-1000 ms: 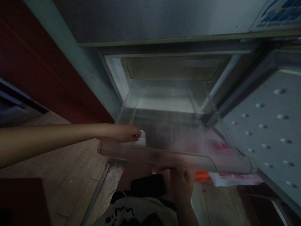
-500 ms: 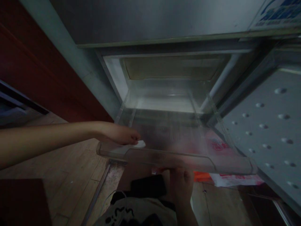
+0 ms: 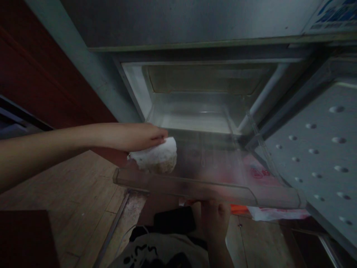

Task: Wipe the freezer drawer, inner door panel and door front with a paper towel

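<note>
At nine o'clock the left hand (image 3: 149, 136) had raised its pinched white cloth (image 3: 160, 157), apparently pausing work on the drawer (image 3: 273, 196); at five, the right hand (image 3: 215, 214) curled, grip unclear

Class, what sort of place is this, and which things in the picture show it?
Probably a room in a home, in front of a fridge or freezer. The clear drawer is pulled out, the bumpy door stands open, and the floor looks like wooden planks.

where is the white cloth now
In the head view, the white cloth is left of centre, gripped by the left hand, near the front left corner of the clear drawer.
</note>
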The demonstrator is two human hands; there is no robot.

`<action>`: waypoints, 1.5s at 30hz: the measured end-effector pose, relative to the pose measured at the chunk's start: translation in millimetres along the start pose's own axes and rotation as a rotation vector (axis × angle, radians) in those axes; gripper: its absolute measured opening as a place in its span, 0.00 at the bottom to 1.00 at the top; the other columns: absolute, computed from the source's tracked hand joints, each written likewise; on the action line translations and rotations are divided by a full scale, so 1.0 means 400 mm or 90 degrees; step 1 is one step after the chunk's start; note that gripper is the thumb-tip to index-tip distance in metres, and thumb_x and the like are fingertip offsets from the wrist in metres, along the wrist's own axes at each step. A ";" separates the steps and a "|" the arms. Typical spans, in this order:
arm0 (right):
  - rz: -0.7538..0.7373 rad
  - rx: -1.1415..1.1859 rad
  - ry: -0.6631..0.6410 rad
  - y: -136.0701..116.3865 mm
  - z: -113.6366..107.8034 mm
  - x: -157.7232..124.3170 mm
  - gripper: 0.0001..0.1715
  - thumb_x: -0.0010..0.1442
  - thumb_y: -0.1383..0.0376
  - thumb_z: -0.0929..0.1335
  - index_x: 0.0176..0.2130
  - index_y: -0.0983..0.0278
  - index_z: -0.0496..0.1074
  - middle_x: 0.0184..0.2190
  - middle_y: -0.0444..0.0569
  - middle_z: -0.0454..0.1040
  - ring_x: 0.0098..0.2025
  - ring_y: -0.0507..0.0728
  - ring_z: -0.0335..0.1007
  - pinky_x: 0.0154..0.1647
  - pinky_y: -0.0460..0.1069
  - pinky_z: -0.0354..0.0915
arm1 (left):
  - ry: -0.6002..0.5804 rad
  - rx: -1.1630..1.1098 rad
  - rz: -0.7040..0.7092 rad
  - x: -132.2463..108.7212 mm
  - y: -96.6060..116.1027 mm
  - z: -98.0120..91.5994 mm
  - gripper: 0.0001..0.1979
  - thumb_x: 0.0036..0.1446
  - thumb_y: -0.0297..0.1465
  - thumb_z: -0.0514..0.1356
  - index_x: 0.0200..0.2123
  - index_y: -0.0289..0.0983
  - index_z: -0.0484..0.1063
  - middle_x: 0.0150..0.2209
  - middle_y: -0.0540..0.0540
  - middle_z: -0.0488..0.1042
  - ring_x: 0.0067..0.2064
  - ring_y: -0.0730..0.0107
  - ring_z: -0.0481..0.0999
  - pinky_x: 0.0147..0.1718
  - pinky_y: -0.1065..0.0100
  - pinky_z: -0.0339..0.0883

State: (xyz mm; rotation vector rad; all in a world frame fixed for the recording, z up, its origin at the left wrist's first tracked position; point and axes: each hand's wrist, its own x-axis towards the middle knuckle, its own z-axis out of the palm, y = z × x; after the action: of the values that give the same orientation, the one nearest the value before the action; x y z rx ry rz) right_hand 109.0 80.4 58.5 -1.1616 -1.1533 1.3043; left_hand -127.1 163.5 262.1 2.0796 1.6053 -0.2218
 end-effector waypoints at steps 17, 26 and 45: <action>0.013 0.127 -0.051 -0.042 0.017 0.010 0.18 0.52 0.61 0.62 0.17 0.62 0.74 0.15 0.47 0.74 0.22 0.55 0.72 0.28 0.49 0.70 | -0.230 -0.167 0.042 0.063 -0.010 0.159 0.11 0.57 0.37 0.50 0.31 0.37 0.67 0.32 0.47 0.71 0.34 0.69 0.68 0.33 0.71 0.58; 0.003 0.108 -0.043 -0.051 0.021 0.010 0.20 0.53 0.60 0.61 0.18 0.63 0.74 0.16 0.47 0.74 0.22 0.54 0.71 0.27 0.47 0.69 | -0.215 -0.121 0.134 0.144 0.144 0.135 0.11 0.59 0.35 0.49 0.31 0.35 0.66 0.30 0.49 0.68 0.33 0.72 0.65 0.29 0.71 0.56; -0.017 0.020 0.049 -0.020 0.026 0.004 0.27 0.57 0.52 0.61 0.18 0.61 0.76 0.18 0.48 0.76 0.24 0.56 0.73 0.28 0.47 0.69 | -0.244 -0.225 0.203 0.123 0.097 0.123 0.10 0.59 0.36 0.50 0.28 0.38 0.57 0.27 0.52 0.59 0.30 0.73 0.60 0.28 0.72 0.56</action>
State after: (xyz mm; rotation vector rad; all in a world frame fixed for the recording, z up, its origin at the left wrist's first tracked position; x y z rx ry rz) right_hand 99.1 82.1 67.4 -1.1590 -1.0850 1.2429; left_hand -67.6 175.3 210.1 1.8472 0.9931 -0.1935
